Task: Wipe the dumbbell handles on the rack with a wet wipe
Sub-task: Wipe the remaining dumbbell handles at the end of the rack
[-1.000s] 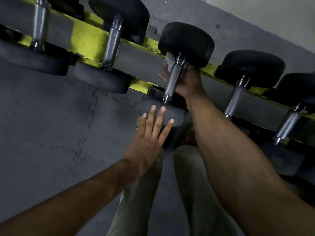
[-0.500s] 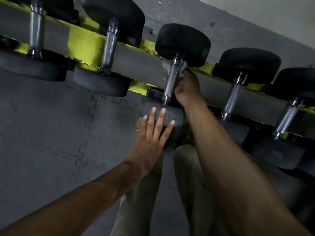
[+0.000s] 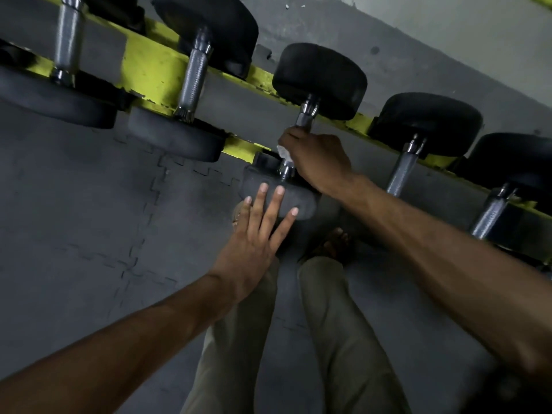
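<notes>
Step in hand: wiping handle (image 3: 304,118) of 3rd dumbbell (image 3: 319,80) from left on yellow rack (image 3: 152,73). Grips mid-to-lower shaft w/ R hand (image 3: 321,158), fingers curled fully round it, wet wipe (image 3: 282,151) bunched inside grip. Shows only a white corner of wipe at edge of fist beside shaft; rest hidden under palm. Leaves bare knurled steel above fist, toward far head, and a short chrome collar below, by near head (image 3: 298,204). Steadies near head w/ L hand (image 3: 254,240): fingers straight and spread, tips apparently flat on rubber face, holding nothing. Judged approx. mid-task: left neighbour handle (image 3: 194,80) and right neighbour handle (image 3: 401,171) w/o any hand on them; cannot tell which are already clean. Next move, as judgement: slide and twist wipe along full shaft to both collars, brace near head w/ L hand so dumbbell does not roll in cradle, then release and shift to an adjacent handle, prob. re-folding wipe to a fresh face. Calls for firm, even wrap, since knurling may snag or tear thin wipe. Brands/labels: none legible on heads, rack or wipe. Faint marks on far-right handle (image 3: 491,215), too small to read. Below: grey interlocking floor mats (image 3: 89,219), khaki trousers (image 3: 343,324).
</notes>
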Demonstrator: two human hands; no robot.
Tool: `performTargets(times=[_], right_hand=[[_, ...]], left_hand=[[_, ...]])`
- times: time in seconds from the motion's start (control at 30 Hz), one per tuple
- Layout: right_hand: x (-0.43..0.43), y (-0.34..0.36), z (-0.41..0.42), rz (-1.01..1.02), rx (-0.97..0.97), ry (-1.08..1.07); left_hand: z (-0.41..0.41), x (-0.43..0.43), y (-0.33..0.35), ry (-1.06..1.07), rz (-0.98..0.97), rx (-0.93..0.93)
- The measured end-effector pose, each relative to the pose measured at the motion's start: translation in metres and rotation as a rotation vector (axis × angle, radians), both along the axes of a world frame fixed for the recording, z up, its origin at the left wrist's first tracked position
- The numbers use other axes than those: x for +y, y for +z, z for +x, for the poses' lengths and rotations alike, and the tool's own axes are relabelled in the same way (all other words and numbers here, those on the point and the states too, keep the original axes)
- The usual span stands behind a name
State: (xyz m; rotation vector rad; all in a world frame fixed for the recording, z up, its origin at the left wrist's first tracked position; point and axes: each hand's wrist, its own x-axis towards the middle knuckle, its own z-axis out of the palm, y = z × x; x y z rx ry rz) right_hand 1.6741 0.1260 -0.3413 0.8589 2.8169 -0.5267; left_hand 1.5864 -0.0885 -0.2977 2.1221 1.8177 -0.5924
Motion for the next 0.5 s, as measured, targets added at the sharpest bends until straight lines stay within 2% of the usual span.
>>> performTargets(times=[0.17, 0.23, 0.33, 0.5], right_hand=[[-0.007, 0.024, -0.073, -0.106, -0.579, 0.216], [-0.005, 0.034, -0.086, -0.221, -0.691, 0.274], [0.013, 0.04, -0.072, -0.453, -0.616, 0.181], [0.015, 0.042, -0.016, -0.456, -0.15, 0.113]], left_hand=[[0.001, 0.002, 0.008, -0.014, -0.047, 0.028], [0.0, 0.004, 0.011, -0.019, -0.075, 0.028], [-0.006, 0.008, 0.018, -0.014, -0.101, -0.031], [0.0, 0.01, 0.026, 0.032, -0.078, -0.108]])
